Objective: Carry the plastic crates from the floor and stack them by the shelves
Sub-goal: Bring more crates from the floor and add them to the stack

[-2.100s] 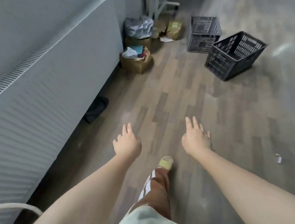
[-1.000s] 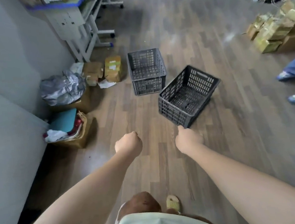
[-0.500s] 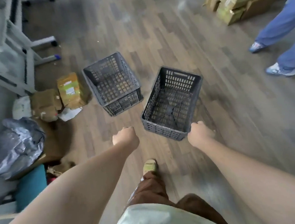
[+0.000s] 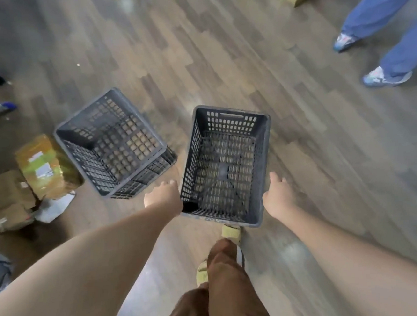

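A dark grey perforated plastic crate [image 4: 224, 167] sat upright and empty on the wood-plank floor [image 4: 314, 136], just in front of the person's feet. The left hand [image 4: 162, 198] lay against its left wall and the right hand [image 4: 277, 194] against its right wall; whether the fingers had closed on it could not be told. A second dark grey slatted crate [image 4: 111, 143] stood just left of it, beside taped cardboard boxes [image 4: 27, 178].

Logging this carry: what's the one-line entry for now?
phase: reach | left hand, right hand: open, flanking near crate | second crate: on floor
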